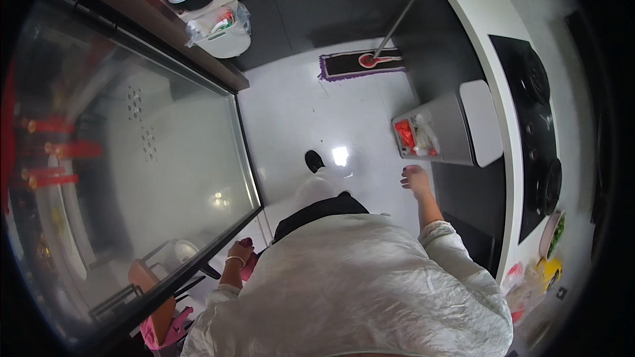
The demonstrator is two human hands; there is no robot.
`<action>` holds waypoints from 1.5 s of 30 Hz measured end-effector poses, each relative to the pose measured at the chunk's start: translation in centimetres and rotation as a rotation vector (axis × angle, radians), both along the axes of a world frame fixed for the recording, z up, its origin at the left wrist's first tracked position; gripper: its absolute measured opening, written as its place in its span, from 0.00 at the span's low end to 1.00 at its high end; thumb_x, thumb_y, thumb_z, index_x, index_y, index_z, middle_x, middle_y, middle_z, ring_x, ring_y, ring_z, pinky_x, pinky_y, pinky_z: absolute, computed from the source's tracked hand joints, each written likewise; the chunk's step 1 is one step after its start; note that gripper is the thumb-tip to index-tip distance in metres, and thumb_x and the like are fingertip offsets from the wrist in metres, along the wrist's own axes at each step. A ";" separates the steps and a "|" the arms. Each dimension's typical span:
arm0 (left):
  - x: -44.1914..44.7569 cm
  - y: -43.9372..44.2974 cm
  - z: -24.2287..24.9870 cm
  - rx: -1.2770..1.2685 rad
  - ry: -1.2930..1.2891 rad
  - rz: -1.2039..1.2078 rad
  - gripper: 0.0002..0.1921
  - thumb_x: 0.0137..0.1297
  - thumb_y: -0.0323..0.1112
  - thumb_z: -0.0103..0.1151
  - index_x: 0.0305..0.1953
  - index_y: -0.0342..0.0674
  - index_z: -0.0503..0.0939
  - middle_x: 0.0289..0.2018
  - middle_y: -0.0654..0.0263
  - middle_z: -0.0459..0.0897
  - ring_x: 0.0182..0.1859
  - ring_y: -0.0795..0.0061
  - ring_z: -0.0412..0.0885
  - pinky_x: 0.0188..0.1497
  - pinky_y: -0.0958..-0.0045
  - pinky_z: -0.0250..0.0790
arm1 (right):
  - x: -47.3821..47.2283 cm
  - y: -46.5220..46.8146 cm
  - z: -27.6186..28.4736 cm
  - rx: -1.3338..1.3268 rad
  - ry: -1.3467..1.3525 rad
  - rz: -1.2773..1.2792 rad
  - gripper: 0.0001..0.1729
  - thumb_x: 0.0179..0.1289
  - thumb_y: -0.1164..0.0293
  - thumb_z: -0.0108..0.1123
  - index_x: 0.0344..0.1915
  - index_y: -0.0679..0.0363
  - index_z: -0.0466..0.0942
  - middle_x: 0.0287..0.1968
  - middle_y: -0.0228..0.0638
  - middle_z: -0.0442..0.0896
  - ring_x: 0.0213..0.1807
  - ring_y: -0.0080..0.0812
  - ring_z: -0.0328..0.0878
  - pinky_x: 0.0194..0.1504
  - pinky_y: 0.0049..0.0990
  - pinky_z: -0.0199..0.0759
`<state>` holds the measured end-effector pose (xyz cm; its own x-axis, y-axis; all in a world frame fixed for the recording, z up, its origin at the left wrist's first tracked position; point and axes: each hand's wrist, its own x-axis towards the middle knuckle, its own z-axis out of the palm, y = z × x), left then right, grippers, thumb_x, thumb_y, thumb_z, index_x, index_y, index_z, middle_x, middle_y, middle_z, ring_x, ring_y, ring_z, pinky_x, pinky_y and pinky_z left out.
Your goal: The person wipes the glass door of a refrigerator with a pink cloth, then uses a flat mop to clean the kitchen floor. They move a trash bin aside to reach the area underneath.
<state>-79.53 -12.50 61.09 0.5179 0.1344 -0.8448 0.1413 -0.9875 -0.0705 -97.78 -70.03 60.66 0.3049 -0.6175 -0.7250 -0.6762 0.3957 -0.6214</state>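
My left hand (241, 252), a bracelet at its wrist, is closed on a dark pink cloth (249, 267) that hangs beside my hip, near the handle of the glass door (183, 148). On the other side, my right hand (414, 180) hangs with bent fingers just below the grey trash bin (436, 131); I cannot tell whether anything is in it. Beyond my feet a long pole (408, 7) leans from the counter edge down to a dark mat with a purple fringe (342, 64).
A white counter (488, 59) with a black gas stove (533, 124) runs along the right. A white bin with a plastic liner (225, 39) hangs at the cabinet, upper left. A chair (161, 317) with pink cloth stands behind the door. Glossy tiles (283, 104) cover the floor.
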 end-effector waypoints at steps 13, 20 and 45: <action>4.4 -7.2 1.1 0.233 -0.062 0.211 0.29 0.41 0.47 0.65 0.46 0.41 0.71 0.41 0.50 0.80 0.46 0.47 0.77 0.48 0.56 0.71 | 25.9 -7.3 -29.3 -0.347 0.167 0.653 0.08 0.50 0.70 0.62 0.31 0.60 0.79 0.19 0.38 0.79 0.18 0.29 0.78 0.22 0.29 0.75; 8.0 -15.8 -2.9 0.357 0.081 0.206 0.27 0.45 0.44 0.63 0.47 0.39 0.72 0.42 0.47 0.80 0.46 0.49 0.77 0.49 0.56 0.70 | 43.4 -9.9 -50.0 -0.386 0.241 0.833 0.08 0.52 0.66 0.63 0.32 0.55 0.78 0.35 0.40 0.82 0.40 0.43 0.79 0.44 0.35 0.73; 13.4 -22.8 -6.2 0.292 0.043 0.182 0.12 0.52 0.39 0.57 0.38 0.43 0.78 0.36 0.58 0.83 0.37 0.62 0.81 0.36 0.66 0.72 | 48.4 -12.6 -52.2 -0.356 0.049 0.614 0.11 0.53 0.75 0.56 0.39 0.61 0.76 0.30 0.44 0.81 0.35 0.43 0.80 0.38 0.35 0.74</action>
